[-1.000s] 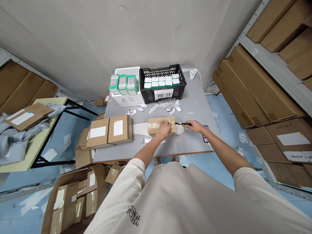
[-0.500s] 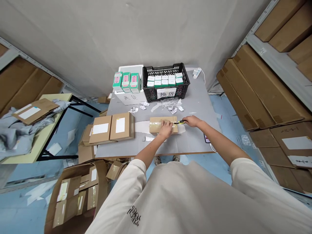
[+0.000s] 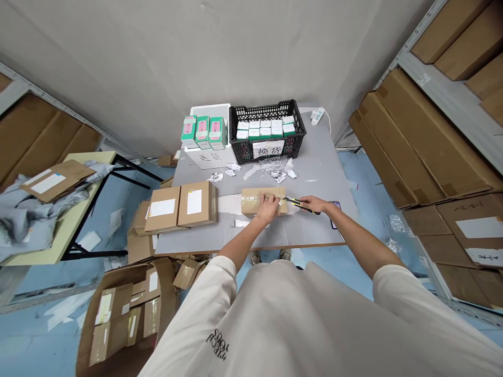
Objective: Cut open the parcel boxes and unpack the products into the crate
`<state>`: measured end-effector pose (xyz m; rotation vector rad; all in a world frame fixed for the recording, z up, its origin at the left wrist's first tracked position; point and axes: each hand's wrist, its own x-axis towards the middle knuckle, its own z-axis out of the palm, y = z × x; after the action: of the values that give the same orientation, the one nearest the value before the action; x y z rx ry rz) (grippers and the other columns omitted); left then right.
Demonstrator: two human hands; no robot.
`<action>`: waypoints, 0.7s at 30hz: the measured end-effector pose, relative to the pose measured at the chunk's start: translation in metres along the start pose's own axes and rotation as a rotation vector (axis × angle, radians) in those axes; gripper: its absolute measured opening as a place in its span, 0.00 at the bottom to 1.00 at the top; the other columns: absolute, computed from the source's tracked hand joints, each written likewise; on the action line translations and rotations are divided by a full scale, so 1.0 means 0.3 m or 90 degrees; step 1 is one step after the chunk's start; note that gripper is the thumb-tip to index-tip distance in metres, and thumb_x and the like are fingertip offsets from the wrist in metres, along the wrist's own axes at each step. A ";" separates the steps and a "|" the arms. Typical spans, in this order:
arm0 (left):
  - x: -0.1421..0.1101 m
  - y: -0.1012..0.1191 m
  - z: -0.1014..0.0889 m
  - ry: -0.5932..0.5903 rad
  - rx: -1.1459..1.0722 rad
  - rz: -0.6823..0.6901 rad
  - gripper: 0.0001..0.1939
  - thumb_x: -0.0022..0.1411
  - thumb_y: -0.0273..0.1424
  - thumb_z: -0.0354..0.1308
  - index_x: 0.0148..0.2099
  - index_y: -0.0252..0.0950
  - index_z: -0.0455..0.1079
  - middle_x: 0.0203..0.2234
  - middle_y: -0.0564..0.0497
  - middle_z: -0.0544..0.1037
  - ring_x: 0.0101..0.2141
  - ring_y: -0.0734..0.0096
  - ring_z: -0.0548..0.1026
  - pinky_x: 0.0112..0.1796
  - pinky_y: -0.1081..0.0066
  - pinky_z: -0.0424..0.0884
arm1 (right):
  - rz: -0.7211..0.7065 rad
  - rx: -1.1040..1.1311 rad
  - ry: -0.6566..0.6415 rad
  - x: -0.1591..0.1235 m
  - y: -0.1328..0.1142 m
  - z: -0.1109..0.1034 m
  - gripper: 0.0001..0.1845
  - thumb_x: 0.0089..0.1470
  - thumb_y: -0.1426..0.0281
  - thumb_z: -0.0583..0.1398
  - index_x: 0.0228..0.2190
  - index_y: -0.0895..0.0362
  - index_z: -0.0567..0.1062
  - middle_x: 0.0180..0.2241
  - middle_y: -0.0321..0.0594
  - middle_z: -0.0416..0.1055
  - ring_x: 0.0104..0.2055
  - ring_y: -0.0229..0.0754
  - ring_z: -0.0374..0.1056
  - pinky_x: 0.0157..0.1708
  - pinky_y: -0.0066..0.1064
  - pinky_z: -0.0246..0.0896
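Note:
A taped cardboard box [image 3: 251, 210] lies on the grey table in front of me. My left hand [image 3: 269, 205] is on its top with bent fingers, holding it down against the table. My right hand [image 3: 313, 204] is closed around a yellow and black utility knife [image 3: 295, 202]. The knife's tip is at the right end of the box, close to my left fingers; whether the blade touches the tape I cannot tell.
Two labelled boxes [image 3: 195, 203] stand left. Behind are a black crate [image 3: 267, 152] of small packages and a white bin [image 3: 211, 158] with green-and-pink boxes. Crumpled paper [image 3: 278, 176] lies before the crate, a phone [image 3: 335, 208] right. A large carton [image 3: 88, 314] sits lower left.
My right hand has moved slightly right and down with the utility knife, whose handle now shows more and tilts down to the right. My left hand stays on the box.

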<state>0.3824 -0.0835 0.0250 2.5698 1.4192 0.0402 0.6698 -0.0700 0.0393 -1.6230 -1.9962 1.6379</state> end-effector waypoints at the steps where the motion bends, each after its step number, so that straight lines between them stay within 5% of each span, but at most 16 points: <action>1: 0.001 -0.001 0.001 0.001 -0.001 -0.001 0.33 0.61 0.36 0.68 0.65 0.38 0.62 0.56 0.40 0.69 0.50 0.52 0.77 0.69 0.44 0.40 | -0.003 0.009 0.010 0.007 0.002 0.010 0.20 0.56 0.51 0.60 0.35 0.55 0.75 0.27 0.36 0.72 0.27 0.38 0.65 0.26 0.26 0.59; 9: -0.013 -0.004 -0.006 -0.001 -0.012 -0.005 0.33 0.63 0.36 0.66 0.67 0.45 0.61 0.55 0.44 0.69 0.50 0.54 0.76 0.69 0.43 0.39 | -0.023 0.071 0.049 0.021 0.014 0.064 0.19 0.57 0.53 0.60 0.39 0.55 0.75 0.26 0.35 0.72 0.29 0.40 0.67 0.29 0.27 0.60; 15: 0.001 0.009 -0.040 -0.017 -0.008 -0.034 0.31 0.64 0.37 0.65 0.66 0.43 0.61 0.55 0.43 0.68 0.47 0.56 0.78 0.69 0.46 0.39 | 0.001 0.040 -0.021 -0.059 0.041 0.070 0.18 0.57 0.53 0.60 0.38 0.54 0.76 0.26 0.33 0.71 0.27 0.37 0.63 0.24 0.25 0.56; 21: -0.008 0.000 -0.045 -0.011 -0.028 -0.013 0.37 0.63 0.40 0.64 0.70 0.40 0.56 0.57 0.39 0.69 0.60 0.47 0.68 0.68 0.45 0.43 | 0.041 0.133 0.103 -0.129 0.049 0.089 0.20 0.59 0.51 0.60 0.39 0.55 0.72 0.30 0.38 0.77 0.28 0.38 0.68 0.24 0.25 0.59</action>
<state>0.3795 -0.0832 0.0385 2.5140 1.4216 0.0466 0.6790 -0.1184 0.0369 -1.6974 -1.6533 1.6174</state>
